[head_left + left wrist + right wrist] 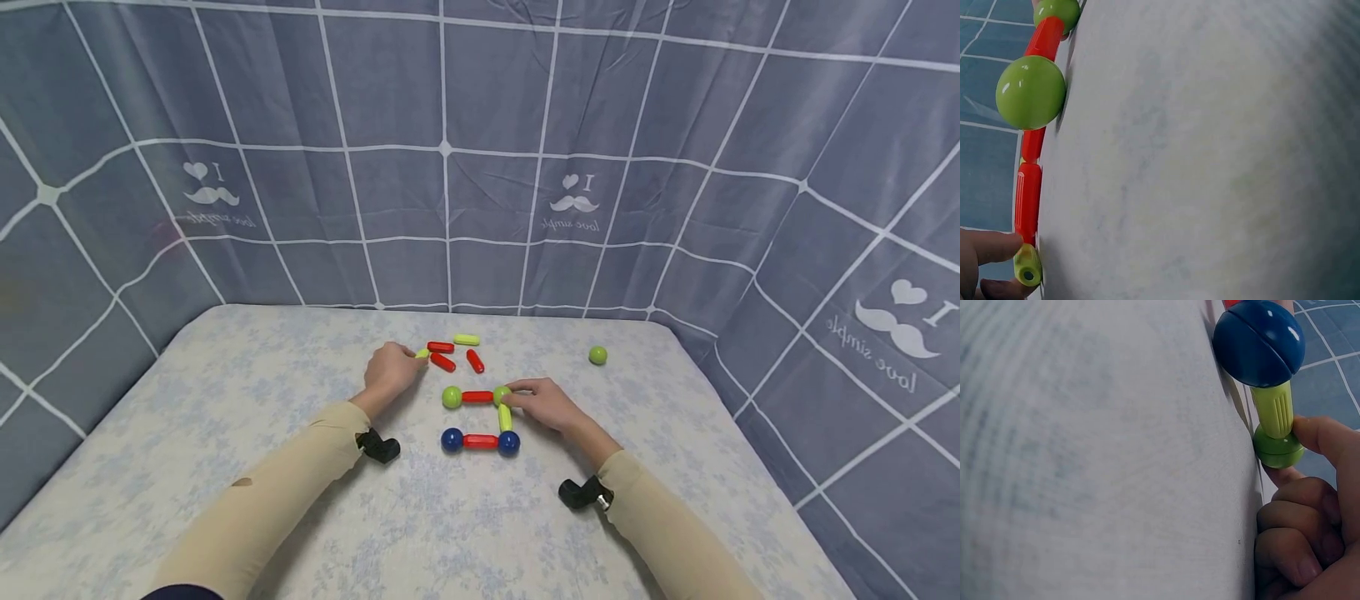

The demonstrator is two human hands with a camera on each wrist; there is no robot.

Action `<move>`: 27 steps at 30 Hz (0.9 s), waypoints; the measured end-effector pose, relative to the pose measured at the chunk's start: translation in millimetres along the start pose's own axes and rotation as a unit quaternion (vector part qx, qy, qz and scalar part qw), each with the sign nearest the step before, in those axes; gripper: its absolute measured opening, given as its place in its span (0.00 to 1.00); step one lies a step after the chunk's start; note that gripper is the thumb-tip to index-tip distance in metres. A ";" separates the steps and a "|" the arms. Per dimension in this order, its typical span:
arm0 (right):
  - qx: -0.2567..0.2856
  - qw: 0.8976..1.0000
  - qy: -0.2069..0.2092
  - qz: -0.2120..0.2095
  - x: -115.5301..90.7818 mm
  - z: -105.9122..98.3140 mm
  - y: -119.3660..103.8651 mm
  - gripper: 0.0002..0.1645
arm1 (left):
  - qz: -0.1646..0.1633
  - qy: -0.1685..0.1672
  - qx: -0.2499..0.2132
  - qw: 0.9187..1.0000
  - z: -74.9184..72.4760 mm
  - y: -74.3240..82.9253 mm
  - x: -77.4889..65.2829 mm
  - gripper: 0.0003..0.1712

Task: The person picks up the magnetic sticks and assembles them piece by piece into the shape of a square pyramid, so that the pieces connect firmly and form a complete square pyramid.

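Observation:
My left hand [392,367] pinches a yellow-green rod [1027,265] between thumb and finger, at the left of a group of loose rods. My right hand [547,403] pinches a green ball [1279,449] at the far right corner of a joined shape on the table. From that ball a red rod [477,397] runs left to another green ball [452,397]. A yellow-green rod [1272,410] runs from it toward me to a blue ball [1260,344]. A nearer red rod [481,442] links this blue ball with a second blue ball [452,440] on the left.
Several loose red rods [443,362] and a yellow-green rod [467,340] lie beyond the joined shape. One loose green ball [597,355] sits at the far right of the cloth-covered table [420,533]. Grey-blue curtains [495,200] hang behind and beside the table.

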State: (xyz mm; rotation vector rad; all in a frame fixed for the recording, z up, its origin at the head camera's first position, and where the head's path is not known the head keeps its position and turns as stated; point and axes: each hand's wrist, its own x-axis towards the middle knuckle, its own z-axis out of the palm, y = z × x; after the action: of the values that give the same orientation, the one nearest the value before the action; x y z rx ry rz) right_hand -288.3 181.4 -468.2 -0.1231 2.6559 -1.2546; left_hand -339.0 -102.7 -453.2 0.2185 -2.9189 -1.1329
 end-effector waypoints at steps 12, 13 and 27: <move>0.004 1.000 -0.001 0.005 -0.6 0.0 0.3 0.26 | -0.013 0.015 -0.021 1.000 0.6 -3.4 1.6 0.15; 0.004 1.000 -0.001 0.005 -0.5 0.2 0.8 0.26 | -0.014 0.016 -0.026 0.999 0.3 -3.7 1.4 0.15; 0.003 1.000 -0.002 0.008 -1.3 -1.6 1.1 0.25 | -0.049 -0.020 -0.113 0.992 -4.7 -2.2 -15.9 0.12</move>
State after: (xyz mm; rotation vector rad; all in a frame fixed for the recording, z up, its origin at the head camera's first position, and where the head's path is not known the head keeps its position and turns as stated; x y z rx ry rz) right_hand -287.3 183.5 -467.9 -0.1034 2.6444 -1.2546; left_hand -322.7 -105.4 -450.4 0.3423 -2.8088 -1.4843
